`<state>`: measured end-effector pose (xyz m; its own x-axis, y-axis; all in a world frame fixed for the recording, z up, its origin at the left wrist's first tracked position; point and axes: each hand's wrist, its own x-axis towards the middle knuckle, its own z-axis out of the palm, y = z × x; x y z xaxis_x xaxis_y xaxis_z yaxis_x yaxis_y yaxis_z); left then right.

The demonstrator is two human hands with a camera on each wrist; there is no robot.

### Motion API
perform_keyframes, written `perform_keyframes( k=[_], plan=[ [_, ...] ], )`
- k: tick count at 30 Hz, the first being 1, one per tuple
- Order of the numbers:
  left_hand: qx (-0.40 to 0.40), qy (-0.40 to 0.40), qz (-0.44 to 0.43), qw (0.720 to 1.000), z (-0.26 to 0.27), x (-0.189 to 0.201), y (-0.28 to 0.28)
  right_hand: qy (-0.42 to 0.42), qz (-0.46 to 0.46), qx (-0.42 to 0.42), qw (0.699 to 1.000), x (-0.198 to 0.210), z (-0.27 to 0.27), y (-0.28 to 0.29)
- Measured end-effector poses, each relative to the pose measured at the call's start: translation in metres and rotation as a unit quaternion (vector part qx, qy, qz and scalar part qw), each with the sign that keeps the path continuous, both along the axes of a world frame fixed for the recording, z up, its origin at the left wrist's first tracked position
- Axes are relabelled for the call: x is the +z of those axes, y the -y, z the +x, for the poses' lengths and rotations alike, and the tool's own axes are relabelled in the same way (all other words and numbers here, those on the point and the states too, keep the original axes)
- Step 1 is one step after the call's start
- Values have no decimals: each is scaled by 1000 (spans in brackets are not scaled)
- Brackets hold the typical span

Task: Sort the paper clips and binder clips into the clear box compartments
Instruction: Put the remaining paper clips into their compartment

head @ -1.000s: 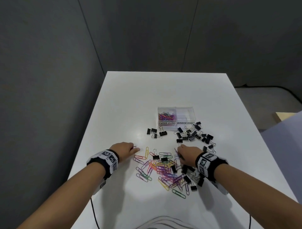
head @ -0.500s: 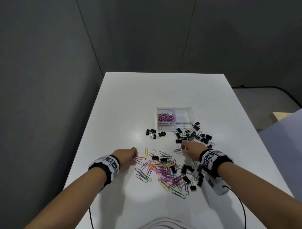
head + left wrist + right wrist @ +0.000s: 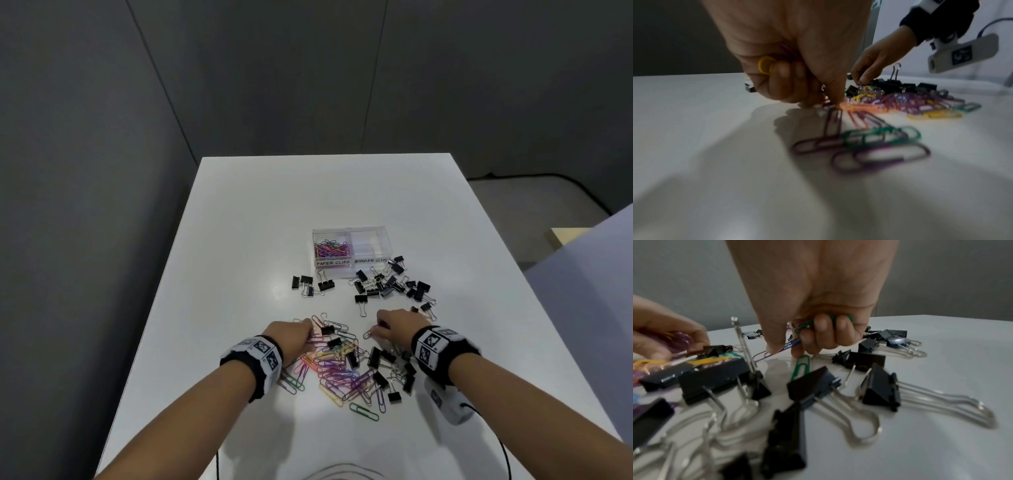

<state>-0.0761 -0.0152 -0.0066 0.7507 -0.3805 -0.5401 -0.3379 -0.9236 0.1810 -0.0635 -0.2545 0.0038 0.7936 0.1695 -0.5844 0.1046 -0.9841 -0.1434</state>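
A heap of coloured paper clips [image 3: 337, 371] mixed with black binder clips [image 3: 375, 356] lies on the white table [image 3: 239, 240] between my hands. My left hand [image 3: 301, 330] is curled round a yellow clip [image 3: 764, 65] and purple ones while its fingertips [image 3: 835, 101] pinch at clips on the table. My right hand [image 3: 378, 327] holds green paper clips [image 3: 803, 326] in its curled fingers and pinches a purple clip [image 3: 785, 348] off the surface. The clear box [image 3: 351, 248] stands farther back, with paper clips in its left compartment.
More black binder clips [image 3: 394, 282] are scattered just in front of the box, with a small group [image 3: 308, 284] to the left. A grey camera unit [image 3: 448, 404] with a cable hangs under my right wrist. Dark wall panels surround the table.
My left hand has moved right into the paper clip heap. My right hand has drawn back a little from the binder clips and now pinches a clip at the heap's far edge.
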Motion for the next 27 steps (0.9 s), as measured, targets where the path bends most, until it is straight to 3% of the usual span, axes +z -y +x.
perform_keyframes(
  k=[6,13,18,21,25,27],
  plan=[
    [-30,-29,9,999,11,5,15,15,70,4,997,9,11,8],
    [-81,-11,17,997,28,20,10,130,142,-9,981,45,59,-12],
    [-64,3,-5,998,55,38,0,203,97,-21,974,57,113,-44],
    [-44,23,-8,999,75,51,-5,182,60,15,981,49,137,-63],
    [-27,47,8,999,103,64,-8,100,88,64,989,35,148,-80],
    [-33,66,23,997,118,71,-7,103,113,58,987,35,144,-79]
  ],
)
